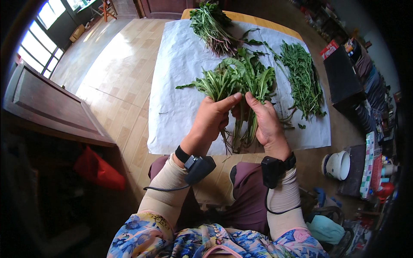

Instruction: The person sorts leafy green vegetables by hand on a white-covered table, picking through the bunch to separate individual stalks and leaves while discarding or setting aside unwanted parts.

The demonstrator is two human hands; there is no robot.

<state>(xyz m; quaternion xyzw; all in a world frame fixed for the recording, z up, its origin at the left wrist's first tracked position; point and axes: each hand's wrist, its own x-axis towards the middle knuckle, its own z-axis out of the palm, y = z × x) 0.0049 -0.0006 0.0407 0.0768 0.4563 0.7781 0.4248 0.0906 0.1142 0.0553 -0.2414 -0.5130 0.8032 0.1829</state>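
My left hand [214, 113] grips one bunch of leafy greens [217, 82], its stems hanging below the fist. Close beside it, my right hand [264, 119] grips a second bunch of long-leaved greens [258, 79] with toothed leaves. Both thumbs point inward and almost meet. The stem ends dangle over the front edge of a white sheet [174, 106] spread on the table. My fingers behind the stems are mostly hidden. A pile of greens with pinkish stems [214, 30] lies at the back, and a feathery green pile [303, 77] lies on the right.
The wooden tabletop [267, 22] shows behind the sheet. Loose leaf scraps [301, 126] lie at the right front. A white bucket [337, 165] stands on the floor to the right, near a black cabinet [343, 75]. A red bag [98, 171] hangs at the left by a wooden panel [51, 103].
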